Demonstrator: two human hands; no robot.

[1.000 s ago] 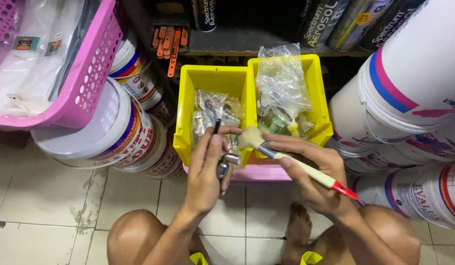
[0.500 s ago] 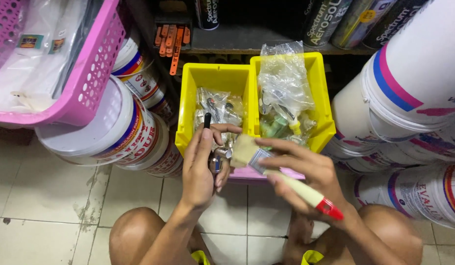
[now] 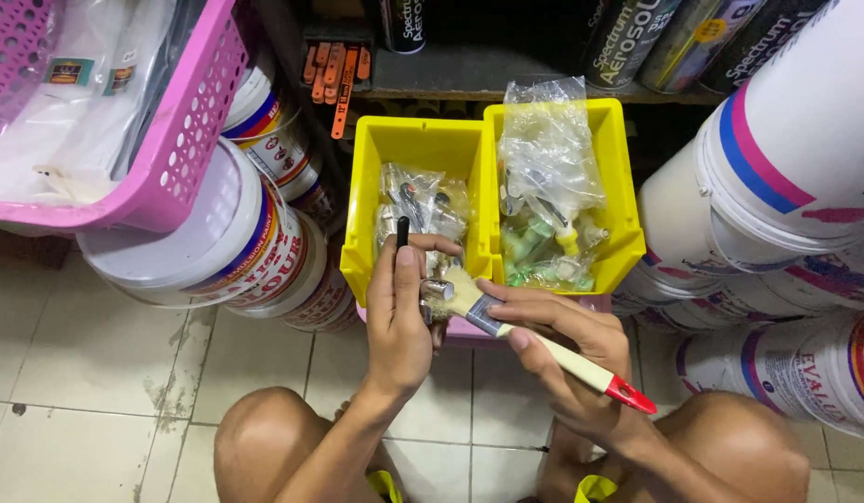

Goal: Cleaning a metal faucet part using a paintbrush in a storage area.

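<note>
In the middle of the frame I hold a small chrome fitting [image 3: 438,290] with a black handle in my left hand [image 3: 399,321], fingers closed around it. My right hand [image 3: 567,349] grips a paintbrush [image 3: 534,343] (pale handle, red tip), and its bristles touch the fitting. To do this well, I think I should keep the fitting steady and make short, light strokes, turning the piece so that every side meets the bristles. Just above stand two yellow bins [image 3: 423,149] with bagged parts. White paint buckets [image 3: 218,251] and a pink basket [image 3: 185,130] are at the left.
</note>
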